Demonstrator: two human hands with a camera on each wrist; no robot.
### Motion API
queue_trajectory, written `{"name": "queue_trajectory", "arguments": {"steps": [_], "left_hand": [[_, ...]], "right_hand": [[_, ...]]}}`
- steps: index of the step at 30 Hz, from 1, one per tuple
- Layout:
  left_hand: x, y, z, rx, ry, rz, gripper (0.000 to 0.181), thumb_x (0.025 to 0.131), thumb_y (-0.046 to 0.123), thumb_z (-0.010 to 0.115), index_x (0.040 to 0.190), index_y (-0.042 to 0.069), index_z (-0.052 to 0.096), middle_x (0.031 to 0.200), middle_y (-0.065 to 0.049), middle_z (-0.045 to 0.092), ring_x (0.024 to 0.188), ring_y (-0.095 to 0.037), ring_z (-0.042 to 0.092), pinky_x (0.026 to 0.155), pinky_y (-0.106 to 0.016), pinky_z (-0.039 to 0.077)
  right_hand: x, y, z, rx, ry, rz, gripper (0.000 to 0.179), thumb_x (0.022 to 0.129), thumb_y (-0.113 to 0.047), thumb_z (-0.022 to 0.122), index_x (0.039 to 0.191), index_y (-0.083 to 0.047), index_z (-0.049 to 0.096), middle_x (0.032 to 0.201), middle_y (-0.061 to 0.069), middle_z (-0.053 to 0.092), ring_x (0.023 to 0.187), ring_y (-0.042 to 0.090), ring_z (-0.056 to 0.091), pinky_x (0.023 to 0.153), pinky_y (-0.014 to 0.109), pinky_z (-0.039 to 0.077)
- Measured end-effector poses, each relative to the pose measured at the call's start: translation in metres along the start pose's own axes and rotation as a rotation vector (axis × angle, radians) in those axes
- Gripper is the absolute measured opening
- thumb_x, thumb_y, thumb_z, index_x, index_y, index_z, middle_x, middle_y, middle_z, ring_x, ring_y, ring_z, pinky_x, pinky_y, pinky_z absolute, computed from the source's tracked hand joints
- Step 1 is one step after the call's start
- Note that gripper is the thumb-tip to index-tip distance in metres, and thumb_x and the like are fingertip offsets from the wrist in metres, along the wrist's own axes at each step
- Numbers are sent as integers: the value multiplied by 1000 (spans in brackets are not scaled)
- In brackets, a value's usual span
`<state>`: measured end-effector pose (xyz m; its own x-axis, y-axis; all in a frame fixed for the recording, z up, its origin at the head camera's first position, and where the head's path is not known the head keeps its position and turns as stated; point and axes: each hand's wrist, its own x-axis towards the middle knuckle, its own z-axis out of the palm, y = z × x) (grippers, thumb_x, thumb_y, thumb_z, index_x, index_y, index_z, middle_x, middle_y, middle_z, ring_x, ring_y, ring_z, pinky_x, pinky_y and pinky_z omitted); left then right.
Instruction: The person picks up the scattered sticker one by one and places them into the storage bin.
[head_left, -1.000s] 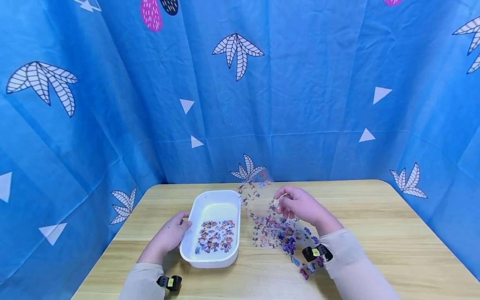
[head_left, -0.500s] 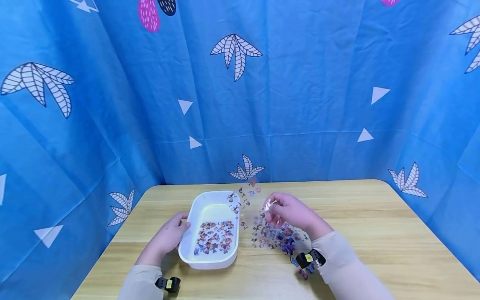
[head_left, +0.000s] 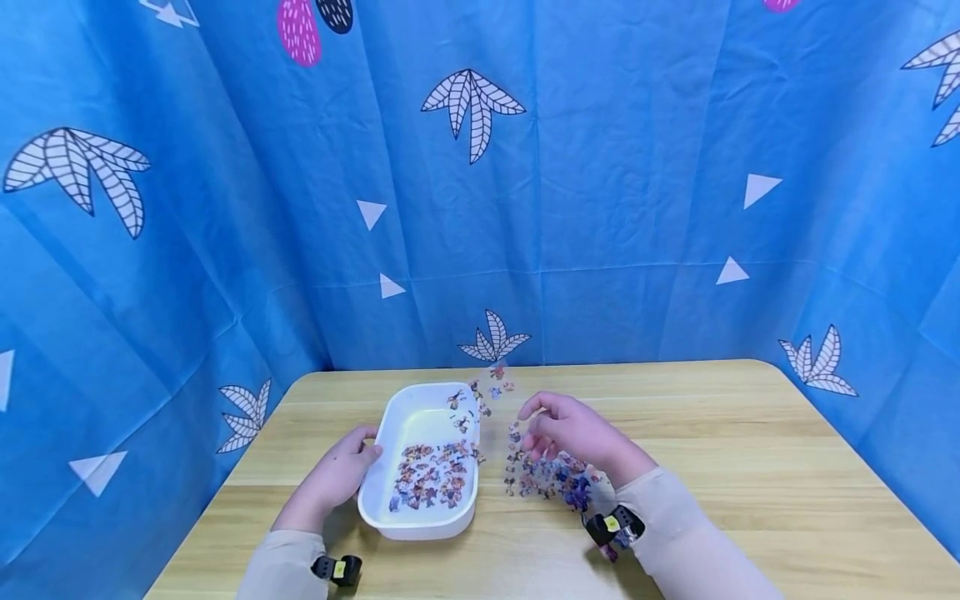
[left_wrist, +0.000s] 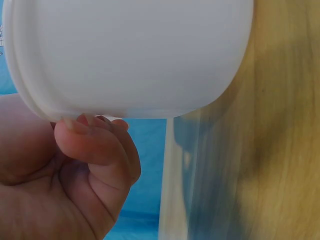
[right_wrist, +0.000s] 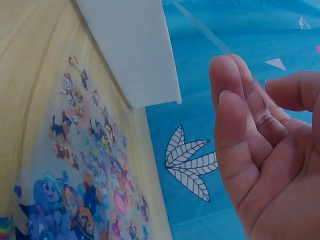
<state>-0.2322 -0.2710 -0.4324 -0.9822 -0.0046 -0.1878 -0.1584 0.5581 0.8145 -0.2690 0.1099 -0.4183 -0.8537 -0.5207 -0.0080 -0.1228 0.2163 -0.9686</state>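
A white plastic tub [head_left: 420, 531] stands at the left of the table, with colourful cartoon stickers [head_left: 427, 482] in its near half. My left hand [head_left: 337, 472] grips its left rim; in the left wrist view, curled fingers [left_wrist: 95, 145] press against the tub wall. My right hand [head_left: 570, 429] pinches a clear sticker sheet [head_left: 497, 392] between thumb and fingers, just right of the tub. The sheet's far part overlaps the tub's right rim in the head view. From the right wrist, the sheet [right_wrist: 205, 27] shows almost edge-on above the fingertips.
Below my right hand lies a spread of more clear sticker sheets [head_left: 551, 481] on the wooden table [head_left: 787, 500], partly covered by the hand and forearm. A blue patterned curtain [head_left: 615, 208] hangs behind and along both sides.
My right hand has moved left with the sticker sheet, bringing its left part over the tub's right rim. The left hand has stayed on the tub.
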Motion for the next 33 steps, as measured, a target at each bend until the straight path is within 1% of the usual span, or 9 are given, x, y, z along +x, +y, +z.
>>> {"name": "queue_trajectory", "arguments": {"steps": [2, 8, 11, 16, 19, 25, 29, 33], "left_hand": [[0, -1, 0, 7, 1, -1, 40, 109, 22, 42, 146, 6, 45, 99, -12, 61, 78, -25, 63, 65, -39, 51], [-1, 0, 0, 17, 3, 0, 40, 110, 22, 42, 147, 6, 44, 99, -12, 61, 79, -24, 63, 65, -38, 51], [-2, 1, 0, 21, 5, 3, 40, 110, 22, 42, 146, 5, 44, 99, -12, 61, 78, -24, 63, 65, -38, 51], [-1, 1, 0, 21, 7, 8, 40, 110, 21, 42, 146, 5, 45, 97, -12, 61, 76, -25, 62, 63, -38, 50], [-1, 0, 1, 18, 8, 7, 40, 109, 21, 42, 146, 5, 45, 96, -12, 61, 75, -25, 61, 63, -38, 50], [-1, 1, 1, 19, 9, 3, 40, 109, 21, 42, 146, 5, 45, 97, -12, 61, 76, -25, 61, 63, -38, 50], [-1, 1, 1, 15, 6, -3, 40, 109, 21, 42, 146, 5, 45, 97, -12, 61, 76, -25, 62, 63, -38, 50], [-1, 0, 1, 6, 4, -8, 40, 109, 22, 42, 146, 6, 45, 97, -12, 61, 77, -25, 62, 64, -38, 51]], "right_hand": [[0, 1, 1, -8, 7, 3, 21, 103, -12, 46, 119, -6, 58, 94, 15, 71, 82, 33, 70, 73, 45, 56], [1, 4, 5, -18, 24, 21, 22, 102, -10, 46, 120, -5, 58, 92, 15, 71, 81, 33, 70, 74, 52, 56], [1, 4, 6, -17, 26, 36, 23, 102, -11, 47, 121, -5, 58, 92, 16, 71, 80, 32, 70, 73, 50, 56], [2, 6, 10, -12, 5, 43, 23, 102, -13, 49, 121, -6, 59, 94, 18, 71, 80, 31, 70, 73, 49, 56], [3, 7, 13, -4, -9, 34, 23, 103, -13, 49, 121, -6, 59, 93, 16, 71, 80, 32, 70, 72, 47, 56], [3, 7, 18, -6, -26, 28, 22, 103, -12, 48, 120, -6, 60, 92, 15, 70, 81, 37, 70, 73, 51, 57], [4, 8, 23, -18, -38, 30, 21, 102, -13, 49, 119, -6, 60, 92, 15, 71, 80, 35, 71, 72, 51, 57], [6, 10, 28, -52, -33, 36, 20, 102, -16, 52, 118, -10, 62, 91, 13, 71, 80, 33, 71, 71, 49, 58]]}}
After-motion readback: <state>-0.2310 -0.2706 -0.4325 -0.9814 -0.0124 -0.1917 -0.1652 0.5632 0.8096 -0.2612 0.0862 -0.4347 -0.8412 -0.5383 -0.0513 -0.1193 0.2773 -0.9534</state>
